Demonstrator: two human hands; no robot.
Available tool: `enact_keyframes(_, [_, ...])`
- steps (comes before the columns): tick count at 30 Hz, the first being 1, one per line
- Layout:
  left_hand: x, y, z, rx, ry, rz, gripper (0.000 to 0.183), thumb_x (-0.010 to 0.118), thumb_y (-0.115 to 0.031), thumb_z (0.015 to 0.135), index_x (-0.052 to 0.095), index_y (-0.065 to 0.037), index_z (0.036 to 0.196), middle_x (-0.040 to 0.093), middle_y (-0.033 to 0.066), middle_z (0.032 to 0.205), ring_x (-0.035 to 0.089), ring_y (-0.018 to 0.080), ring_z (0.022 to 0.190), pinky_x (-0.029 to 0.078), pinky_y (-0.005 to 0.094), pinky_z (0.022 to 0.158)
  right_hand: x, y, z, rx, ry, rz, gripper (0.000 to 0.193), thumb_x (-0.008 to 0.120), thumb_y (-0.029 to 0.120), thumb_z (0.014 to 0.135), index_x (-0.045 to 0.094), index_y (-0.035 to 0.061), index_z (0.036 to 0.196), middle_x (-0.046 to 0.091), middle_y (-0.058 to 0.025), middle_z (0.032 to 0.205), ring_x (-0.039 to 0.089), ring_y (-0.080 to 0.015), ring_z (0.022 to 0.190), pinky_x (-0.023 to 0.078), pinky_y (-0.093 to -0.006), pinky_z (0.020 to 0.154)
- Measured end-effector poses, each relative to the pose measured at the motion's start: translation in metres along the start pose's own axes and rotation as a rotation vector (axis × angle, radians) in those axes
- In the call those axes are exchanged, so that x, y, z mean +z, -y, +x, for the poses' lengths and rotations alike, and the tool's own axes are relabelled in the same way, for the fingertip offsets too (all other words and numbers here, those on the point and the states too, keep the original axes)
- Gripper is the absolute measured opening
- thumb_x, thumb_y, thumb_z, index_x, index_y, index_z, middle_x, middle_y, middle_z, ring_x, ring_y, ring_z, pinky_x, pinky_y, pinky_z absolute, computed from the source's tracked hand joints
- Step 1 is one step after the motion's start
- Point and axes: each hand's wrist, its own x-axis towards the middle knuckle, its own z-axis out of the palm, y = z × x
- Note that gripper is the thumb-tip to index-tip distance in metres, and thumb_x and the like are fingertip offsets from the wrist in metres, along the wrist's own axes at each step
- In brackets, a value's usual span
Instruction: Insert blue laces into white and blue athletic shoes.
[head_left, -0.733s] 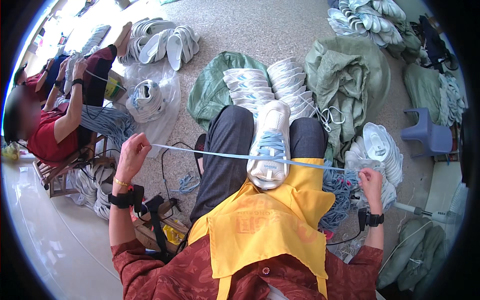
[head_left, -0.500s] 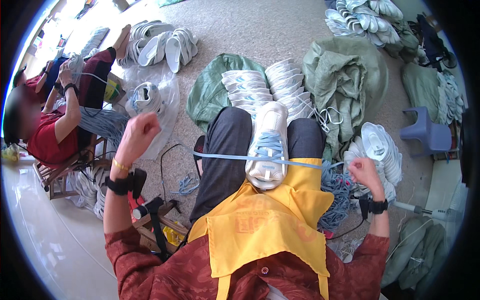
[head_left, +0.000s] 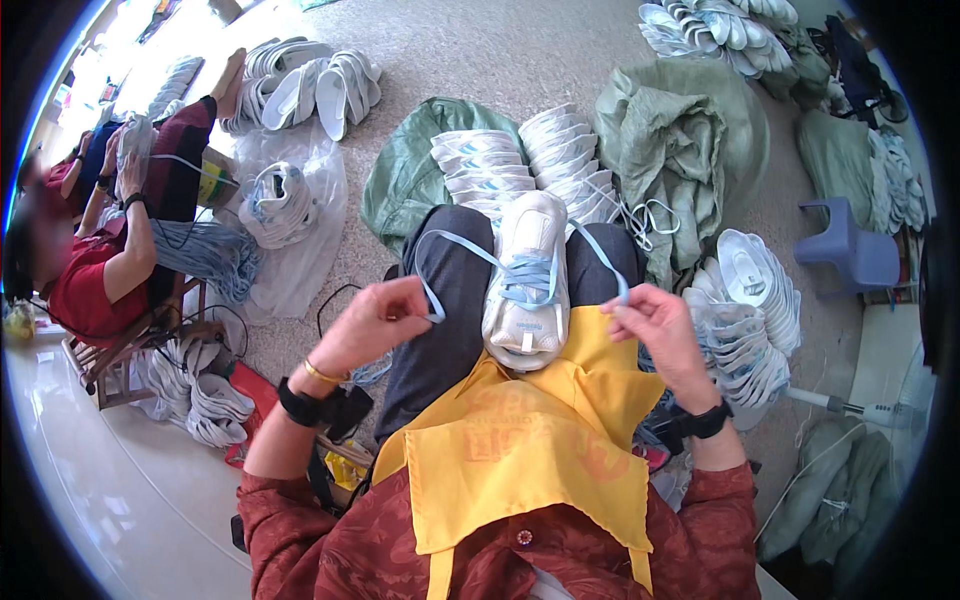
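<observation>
Two ends of the pale blue flat shoelace (head_left: 470,252) are pinched, one in my left hand (head_left: 375,320), one in my right hand (head_left: 655,325), both grips clamped. White mesh sneaker (head_left: 527,280) rests on my lap, partly laced. Judging next: thread ends through upper eyelets, needing steady aim.

A white sneaker (head_left: 527,283) lies sole-down on the person's lap, lengthwise between the thighs, its toe pointing away from the body and its heel resting just above the yellow apron (head_left: 520,450). A light blue lace (head_left: 528,272) crosses its eyelets in several rows over the tongue. From the sneaker the lace's two loose ends arc out to either side: one loops to the left hand (head_left: 375,322), the other runs to the right hand (head_left: 655,325), each pinched between fingertips.
</observation>
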Motion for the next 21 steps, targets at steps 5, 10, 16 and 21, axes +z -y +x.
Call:
enact_keyframes(5, [0.029, -0.008, 0.004, -0.038, 0.034, -0.191, 0.009, 0.068, 0.0, 0.099, 0.06, -0.003, 0.095, 0.065, -0.0008, 0.086, 0.062, 0.0054, 0.075, 0.052, 0.0229, 0.069, 0.028, -0.02, 0.017, -0.11, -0.072, -0.12, 0.005, 0.069, -0.002, 0.1, 0.071, -0.0041, 0.104, 0.076, -0.0084, 0.102, 0.075, -0.0118, 0.087, 0.065, -0.0275, 0.081])
enact_keyframes(10, [0.043, -0.007, 0.011, -0.02, -0.006, -0.255, 0.007, 0.065, 0.003, 0.101, 0.06, -0.001, 0.097, 0.069, 0.0027, 0.09, 0.07, 0.0083, 0.084, 0.059, 0.0247, 0.075, 0.04, -0.026, 0.021, -0.108, -0.059, -0.057, 0.004, 0.069, -0.004, 0.1, 0.071, -0.0038, 0.103, 0.076, -0.0071, 0.1, 0.076, -0.0119, 0.088, 0.065, -0.0268, 0.082])
enact_keyframes(16, [0.053, -0.002, 0.017, -0.007, -0.056, -0.341, 0.007, 0.063, 0.007, 0.101, 0.06, 0.001, 0.101, 0.072, 0.0058, 0.096, 0.075, 0.0124, 0.091, 0.063, 0.0258, 0.08, 0.048, -0.033, 0.024, -0.136, -0.082, -0.052, 0.003, 0.07, -0.004, 0.099, 0.07, -0.0032, 0.102, 0.076, -0.007, 0.098, 0.076, -0.0122, 0.088, 0.065, -0.0267, 0.083])
enact_keyframes(21, [0.059, 0.0, 0.024, -0.014, -0.104, -0.346, 0.005, 0.065, 0.003, 0.103, 0.06, 0.001, 0.102, 0.073, 0.0071, 0.098, 0.075, 0.0125, 0.091, 0.063, 0.0261, 0.08, 0.055, -0.035, 0.024, -0.183, -0.119, -0.135, 0.005, 0.073, -0.005, 0.097, 0.072, -0.0029, 0.102, 0.076, -0.0051, 0.094, 0.073, -0.0086, 0.085, 0.062, -0.0244, 0.079])
